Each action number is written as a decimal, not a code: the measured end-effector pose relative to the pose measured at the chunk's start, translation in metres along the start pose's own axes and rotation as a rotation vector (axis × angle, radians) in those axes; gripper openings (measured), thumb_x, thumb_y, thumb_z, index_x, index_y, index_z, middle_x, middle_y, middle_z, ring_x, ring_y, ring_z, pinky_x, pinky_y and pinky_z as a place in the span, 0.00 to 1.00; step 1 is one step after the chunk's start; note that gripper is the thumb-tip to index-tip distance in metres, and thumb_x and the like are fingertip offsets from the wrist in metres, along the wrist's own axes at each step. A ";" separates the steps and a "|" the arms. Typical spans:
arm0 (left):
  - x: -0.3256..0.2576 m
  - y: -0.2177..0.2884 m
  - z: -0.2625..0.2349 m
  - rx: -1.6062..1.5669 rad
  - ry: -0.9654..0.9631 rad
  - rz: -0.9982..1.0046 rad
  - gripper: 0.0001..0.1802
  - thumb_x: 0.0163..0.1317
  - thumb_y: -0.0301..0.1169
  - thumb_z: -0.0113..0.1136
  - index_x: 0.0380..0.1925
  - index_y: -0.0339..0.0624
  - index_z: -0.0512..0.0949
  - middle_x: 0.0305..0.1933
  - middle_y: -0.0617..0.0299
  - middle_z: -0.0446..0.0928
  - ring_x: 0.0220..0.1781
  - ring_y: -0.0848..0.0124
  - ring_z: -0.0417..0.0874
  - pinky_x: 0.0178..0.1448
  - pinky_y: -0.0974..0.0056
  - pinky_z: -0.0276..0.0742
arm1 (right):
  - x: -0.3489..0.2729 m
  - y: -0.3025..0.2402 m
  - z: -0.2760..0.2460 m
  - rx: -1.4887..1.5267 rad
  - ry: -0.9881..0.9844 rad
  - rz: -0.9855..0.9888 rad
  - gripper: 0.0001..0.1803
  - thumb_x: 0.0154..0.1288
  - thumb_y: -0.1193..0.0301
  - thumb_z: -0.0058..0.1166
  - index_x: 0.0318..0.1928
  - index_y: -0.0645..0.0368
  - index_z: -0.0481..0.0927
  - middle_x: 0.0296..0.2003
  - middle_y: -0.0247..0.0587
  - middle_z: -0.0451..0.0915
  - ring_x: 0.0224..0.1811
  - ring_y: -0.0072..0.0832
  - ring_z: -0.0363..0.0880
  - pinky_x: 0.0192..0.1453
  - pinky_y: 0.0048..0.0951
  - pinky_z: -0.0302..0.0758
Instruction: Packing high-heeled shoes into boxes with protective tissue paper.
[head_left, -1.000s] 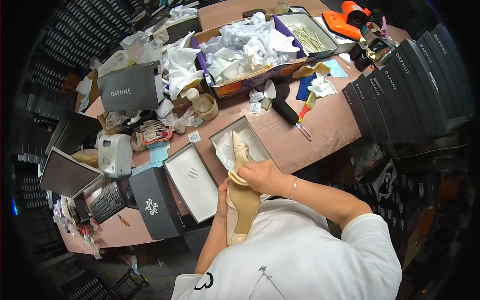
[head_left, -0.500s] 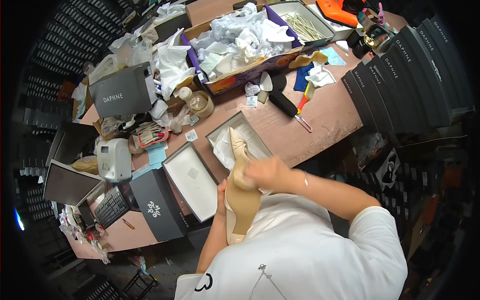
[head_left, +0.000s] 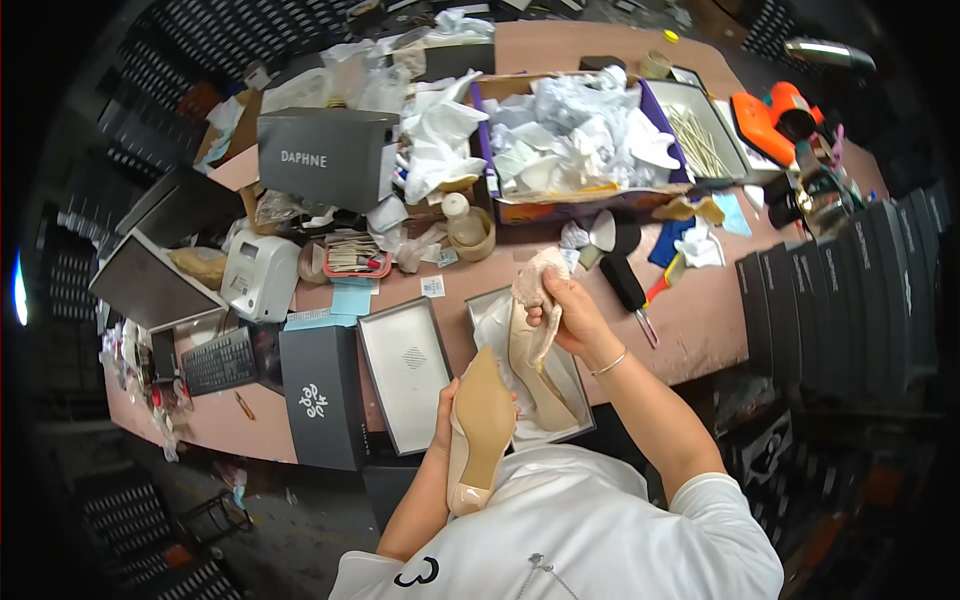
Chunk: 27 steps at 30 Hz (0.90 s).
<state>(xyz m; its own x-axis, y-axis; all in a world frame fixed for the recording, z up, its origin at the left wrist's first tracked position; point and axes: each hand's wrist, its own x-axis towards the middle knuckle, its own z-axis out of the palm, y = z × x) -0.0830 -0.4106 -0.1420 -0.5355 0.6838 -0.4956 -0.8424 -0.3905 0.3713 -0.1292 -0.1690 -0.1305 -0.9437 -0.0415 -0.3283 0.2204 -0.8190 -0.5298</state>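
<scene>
In my left hand (head_left: 446, 412) is a beige shoe (head_left: 482, 415), held sole up, its pointed toe toward the table and its heel near my shirt. My right hand (head_left: 578, 312) is closed on a pale, crumpled cloth (head_left: 538, 276), raised away from that sole. Below it, a second beige shoe (head_left: 540, 385) lies in an open shoe box (head_left: 585, 378) with white tissue paper (head_left: 491, 335). My right hand and the cloth hide its toe end; whether my fingers touch this shoe I cannot tell.
An open white-lined box part (head_left: 408, 375) and a dark shoe box (head_left: 320, 395) lie to the left. Behind stands a purple-edged carton (head_left: 590, 205) of crumpled paper. A black-handled brush (head_left: 623, 283) lies right of it. Dark shoe boxes (head_left: 830, 300) are stacked at the right edge.
My right hand has lifted off the sole and moved up and right with the cloth. The shoe in my left hand now shows its whole sole. The view has shifted over the table.
</scene>
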 end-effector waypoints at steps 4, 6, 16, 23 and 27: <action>0.008 0.015 -0.016 -0.114 0.005 0.072 0.37 0.65 0.59 0.39 0.64 0.44 0.62 0.48 0.41 0.76 0.47 0.52 0.82 0.44 0.54 0.84 | 0.027 -0.008 0.011 -0.176 0.057 0.003 0.12 0.68 0.62 0.58 0.41 0.59 0.77 0.31 0.34 0.77 0.28 0.21 0.75 0.33 0.24 0.74; 0.017 0.024 -0.019 -0.157 0.014 0.093 0.36 0.65 0.58 0.38 0.63 0.44 0.63 0.49 0.41 0.76 0.48 0.51 0.82 0.44 0.53 0.84 | 0.046 -0.020 0.023 -0.629 0.077 -0.099 0.09 0.67 0.67 0.57 0.40 0.60 0.78 0.32 0.34 0.77 0.29 0.21 0.75 0.34 0.24 0.73; 0.055 0.084 0.008 -0.125 -0.033 0.191 0.41 0.61 0.62 0.42 0.62 0.40 0.64 0.48 0.43 0.75 0.49 0.50 0.80 0.45 0.49 0.82 | 0.160 -0.010 0.048 -1.931 -0.074 -0.942 0.30 0.50 0.80 0.57 0.57 0.51 0.75 0.51 0.51 0.75 0.49 0.49 0.76 0.52 0.43 0.74; 0.049 0.086 -0.002 -0.099 -0.140 0.242 0.42 0.58 0.60 0.44 0.62 0.36 0.63 0.47 0.39 0.75 0.49 0.47 0.80 0.43 0.48 0.82 | 0.161 0.011 0.026 -1.785 -0.034 -0.840 0.38 0.47 0.86 0.55 0.62 0.47 0.71 0.55 0.52 0.72 0.54 0.50 0.75 0.55 0.39 0.75; 0.041 0.082 0.001 -0.130 -0.231 0.253 0.39 0.59 0.55 0.46 0.64 0.39 0.62 0.48 0.40 0.75 0.48 0.50 0.82 0.45 0.54 0.84 | 0.153 0.003 0.022 -1.692 0.018 -0.933 0.34 0.51 0.83 0.59 0.62 0.49 0.72 0.53 0.53 0.73 0.52 0.48 0.75 0.56 0.37 0.74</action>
<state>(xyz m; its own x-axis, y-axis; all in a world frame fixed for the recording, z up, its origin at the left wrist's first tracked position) -0.1739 -0.4142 -0.1309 -0.7129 0.6707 -0.2048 -0.6933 -0.6305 0.3490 -0.2782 -0.1903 -0.1655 -0.8869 0.0282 0.4611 -0.2897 0.7434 -0.6028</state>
